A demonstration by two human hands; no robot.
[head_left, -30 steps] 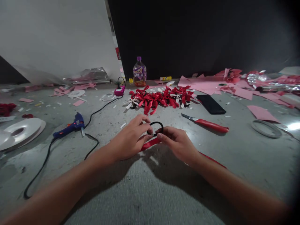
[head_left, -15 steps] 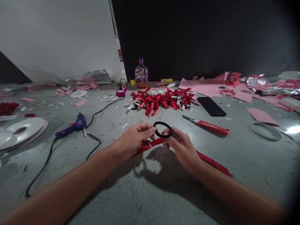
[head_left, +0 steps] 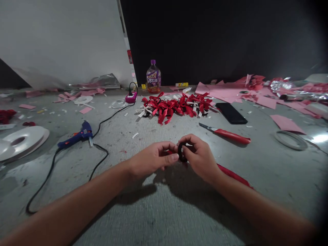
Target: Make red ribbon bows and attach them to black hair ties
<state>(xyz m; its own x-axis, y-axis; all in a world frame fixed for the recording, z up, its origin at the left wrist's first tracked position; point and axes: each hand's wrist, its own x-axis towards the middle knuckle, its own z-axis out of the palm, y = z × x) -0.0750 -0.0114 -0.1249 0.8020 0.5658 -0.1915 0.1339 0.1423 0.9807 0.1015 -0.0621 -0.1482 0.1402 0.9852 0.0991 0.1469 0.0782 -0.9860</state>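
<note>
My right hand (head_left: 201,156) is closed around a black hair tie (head_left: 181,153), which stands on edge between thumb and fingers. My left hand (head_left: 153,158) meets it from the left, thumb and fingers pinched together. A bit of red ribbon (head_left: 170,152) shows between the left fingers; most of it there is hidden. More red ribbon (head_left: 235,176) runs out behind my right wrist along the floor. Ahead of both hands lies a pile of red and white ribbon bows (head_left: 176,106) with black bands among them.
A blue glue gun (head_left: 78,135) with a black cord lies left, near a white ribbon spool (head_left: 23,141). To the right are a red-handled utility knife (head_left: 228,134), a black phone (head_left: 232,113) and a grey ring (head_left: 291,140). A bottle (head_left: 153,78) stands behind, near pink paper (head_left: 221,91).
The hair tie has turned from lying flat, facing up, to on edge, and now sits mostly in my right hand. Both hands have drawn closer together. The view has shifted slightly.
</note>
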